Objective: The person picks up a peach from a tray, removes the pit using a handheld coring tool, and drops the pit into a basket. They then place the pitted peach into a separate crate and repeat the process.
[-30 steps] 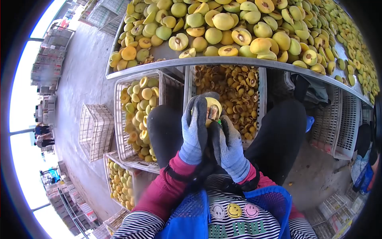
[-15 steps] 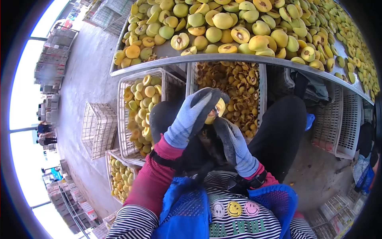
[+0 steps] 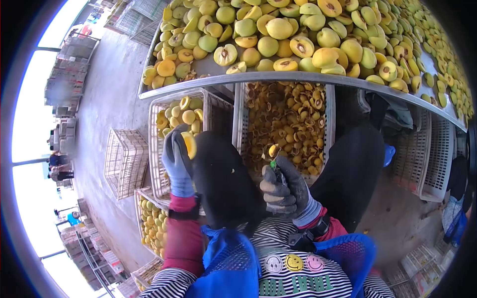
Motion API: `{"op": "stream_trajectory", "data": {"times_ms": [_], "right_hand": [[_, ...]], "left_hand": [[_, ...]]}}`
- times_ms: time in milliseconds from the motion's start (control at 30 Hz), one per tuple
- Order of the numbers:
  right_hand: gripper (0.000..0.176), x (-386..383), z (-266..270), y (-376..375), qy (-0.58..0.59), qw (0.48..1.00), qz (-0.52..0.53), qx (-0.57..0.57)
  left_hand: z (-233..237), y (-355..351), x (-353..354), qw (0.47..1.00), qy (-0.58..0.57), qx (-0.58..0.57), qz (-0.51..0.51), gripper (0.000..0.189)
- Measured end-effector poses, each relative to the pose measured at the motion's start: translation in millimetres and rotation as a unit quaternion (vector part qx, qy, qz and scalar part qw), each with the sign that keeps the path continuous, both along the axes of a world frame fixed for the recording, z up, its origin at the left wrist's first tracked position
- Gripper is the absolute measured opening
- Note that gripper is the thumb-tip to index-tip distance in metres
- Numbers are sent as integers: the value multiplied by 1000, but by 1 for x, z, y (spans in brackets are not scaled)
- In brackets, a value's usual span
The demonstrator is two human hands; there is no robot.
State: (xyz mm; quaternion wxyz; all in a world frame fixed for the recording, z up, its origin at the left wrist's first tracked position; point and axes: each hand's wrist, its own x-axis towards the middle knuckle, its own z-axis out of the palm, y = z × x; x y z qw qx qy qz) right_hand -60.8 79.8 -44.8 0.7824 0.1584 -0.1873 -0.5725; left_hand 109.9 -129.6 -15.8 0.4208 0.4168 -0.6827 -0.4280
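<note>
My left hand, in a blue glove with a dark palm, grips a yellow peach half at the near right side of a crate of cut fruit. In front of my lap, my gloved right hand is closed around a small pitting tool with a green part showing; most of it is hidden by the fingers. A small yellow-brown scrap of peach appears just above the tool's tip, over a crate of brownish pit pieces and trimmings.
A metal-edged table heaped with halved peaches spans the far side. An openwork crate stands on the floor at left, with another fruit-filled crate nearer me. Stacked white crates are at right.
My hands have come apart. The left one has moved left to the fruit crate with a peach half; the right has drawn back slightly toward me with the tool, its scrap now separate.
</note>
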Motion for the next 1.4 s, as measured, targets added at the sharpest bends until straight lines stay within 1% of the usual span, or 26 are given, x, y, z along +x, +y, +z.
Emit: {"op": "stream_trajectory", "data": {"times_ms": [67,100,167,233,300,367,433,467,500,533,567,633,700,733,767,800,833,867,900,967,1000,1033,1100,1133,1167,1400], "right_hand": [[52,-2,4,-1,36,999,-8,1],[53,-4,4,-3,67,997,-22,10],[52,-8,0,-8,88,995,-7,52],[52,-10,-9,-13,165,985,7,44],[51,-16,-7,-12,188,979,7,80],[51,-22,-3,-11,208,971,7,120],[49,-29,1,-12,250,949,-26,192],[49,-32,5,-14,247,949,-30,195],[43,-34,9,-17,322,907,-39,269],[38,-35,12,-21,391,854,-44,341],[38,-37,13,-26,387,854,-45,345],[30,-43,14,-38,581,697,-241,344],[30,-48,33,-54,601,683,-254,329],[30,-47,39,-57,616,670,-272,311],[30,-44,39,-55,618,670,-268,312],[29,-43,40,-55,605,688,-257,307],[28,-41,42,-55,592,706,-248,300],[24,-39,53,-52,533,755,-213,317],[24,-31,50,-52,534,755,-213,314],[19,-15,40,-55,553,713,-320,288],[18,-15,37,-49,674,627,-303,248],[18,-14,37,-41,675,627,-301,247],[18,-12,42,-30,854,370,-313,187],[17,-8,47,-28,897,327,-241,175],[17,-3,44,-28,901,317,-241,173],[21,7,41,-21,888,334,-265,170]], "left_hand": [[12,-36,17,874,-470,-116,30,37],[21,-42,12,750,-650,-117,34,37],[33,-51,-42,919,-364,-149,4,37],[42,-71,-110,941,-320,-105,1,35],[31,-115,-164,908,-379,-177,-34,46],[-11,-168,-195,817,-491,-289,-87,66],[-35,-206,-211,889,-389,5,-240,66],[-31,-201,-209,909,-321,19,-266,60],[-3,-175,-207,907,-348,82,-223,49],[-1,-160,-196,937,-262,-11,-230,45],[0,-145,-183,952,-170,-102,-234,41],[35,-81,-163,936,-165,-107,-293,55],[52,-17,-144,911,-99,122,-380,64],[45,1,-138,908,-56,157,-383,63],[40,17,-132,903,-14,188,-385,62],[42,30,-125,893,129,285,-324,48],[38,40,-120,890,165,345,-249,40],[34,52,-121,894,207,320,-234,39],[29,67,-122,897,246,296,-218,39],[22,81,-117,963,102,215,-124,41],[13,77,-111,940,142,296,-92,41],[6,76,-105,907,180,377,-58,41],[12,84,-107,918,178,351,-49,37],[12,92,-109,944,174,276,-49,36],[12,99,-109,964,167,201,-49,34],[11,108,-107,985,136,100,-48,29]]}}
